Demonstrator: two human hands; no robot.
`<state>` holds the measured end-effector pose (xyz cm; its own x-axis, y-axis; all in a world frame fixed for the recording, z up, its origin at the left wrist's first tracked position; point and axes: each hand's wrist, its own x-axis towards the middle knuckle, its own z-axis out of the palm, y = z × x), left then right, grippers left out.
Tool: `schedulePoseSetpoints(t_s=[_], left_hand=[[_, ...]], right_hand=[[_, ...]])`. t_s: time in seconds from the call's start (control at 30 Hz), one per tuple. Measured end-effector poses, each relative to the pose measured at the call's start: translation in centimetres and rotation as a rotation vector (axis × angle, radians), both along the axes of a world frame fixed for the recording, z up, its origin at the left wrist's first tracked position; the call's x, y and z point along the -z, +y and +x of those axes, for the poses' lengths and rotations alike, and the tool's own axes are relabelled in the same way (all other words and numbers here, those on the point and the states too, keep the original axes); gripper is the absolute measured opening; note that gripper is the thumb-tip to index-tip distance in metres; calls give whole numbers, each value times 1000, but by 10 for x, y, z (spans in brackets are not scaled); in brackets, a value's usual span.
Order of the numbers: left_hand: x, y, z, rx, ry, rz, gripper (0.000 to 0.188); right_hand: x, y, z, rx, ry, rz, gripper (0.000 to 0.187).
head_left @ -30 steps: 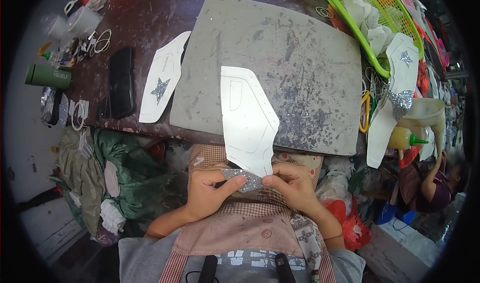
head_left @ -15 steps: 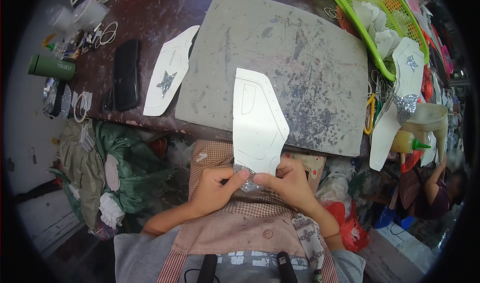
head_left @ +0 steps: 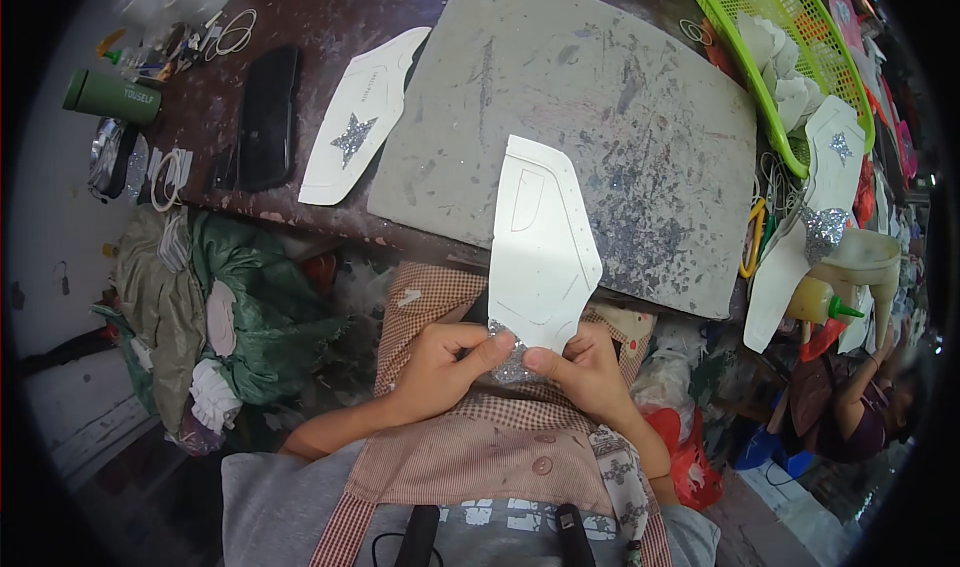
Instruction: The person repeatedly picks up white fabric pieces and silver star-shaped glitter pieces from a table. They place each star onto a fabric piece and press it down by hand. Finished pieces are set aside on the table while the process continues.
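A white shoe-upper piece (head_left: 543, 242) with faint drawn outlines and small holes along one edge is held in front of me, its far end over the grey board. Silver glitter material (head_left: 512, 359) covers its near end. My left hand (head_left: 445, 367) pinches that glittery end, thumb on top. My right hand (head_left: 583, 369) grips the same end from the other side, thumb also on top; the fingers underneath are mostly hidden. Left of the board lies another white upper piece (head_left: 362, 117) with a silver glitter star.
The grey scuffed board (head_left: 600, 97) rests on a dark red table (head_left: 330, 7). A black phone (head_left: 268, 117) and green flask (head_left: 112, 97) sit left. At right are a green basket (head_left: 795, 42), stacked upper pieces (head_left: 785, 272) and a glue bottle (head_left: 815, 302). Another person (head_left: 860, 407) is beyond.
The view has shifted slightly, so table items sit a little differently in the picture. Both hands keep their hold on the upper piece, which appears slightly further right.
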<state>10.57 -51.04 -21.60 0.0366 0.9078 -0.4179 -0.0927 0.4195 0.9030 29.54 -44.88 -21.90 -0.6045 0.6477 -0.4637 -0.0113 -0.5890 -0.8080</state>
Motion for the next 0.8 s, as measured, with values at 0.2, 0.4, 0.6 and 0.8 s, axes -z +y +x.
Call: schedulePoseSetpoints(t_s=[0.2, 0.4, 0.6, 0.8], left_hand=[[-5, 5, 4, -182, -231, -6, 11], [8, 3, 8, -301, -435, -33, 5], [-59, 13, -60, -108, 813, 958, 25], [-129, 9, -39, 543, 792, 1004, 86]], right_hand=[[4, -5, 8, -31, -46, 34, 25], [-16, 2, 7, 43, 29, -40, 27], [-82, 52, 19, -438, -139, 697, 21], [-155, 87, -50, -1166, 152, 867, 24]])
